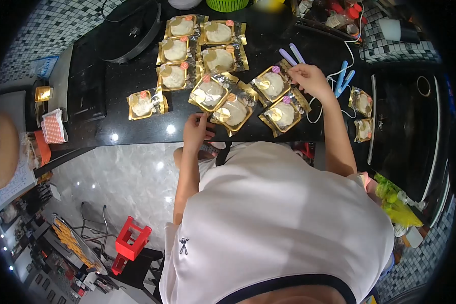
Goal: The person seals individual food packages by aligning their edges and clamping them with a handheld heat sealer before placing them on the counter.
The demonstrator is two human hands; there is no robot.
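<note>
My right hand's fingers (295, 72) are drawn nearly together at the edge of a gold-and-clear plastic packet with a round white filling and purple sticker (271, 84); can't tell if they grip it. Left hand (196, 130): loosely curled, half open, no hold visible, just beside an orange-stickered gold packet (209, 93). Second purple-stickered packet (282, 115) nearer me. Pale purple long-handled tool (292, 53) beyond right hand, all on the glossy black surface (152, 130).

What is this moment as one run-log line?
right hand: at purple-stickered packet | left hand: beside orange-stickered packets | surface: black counter
</note>
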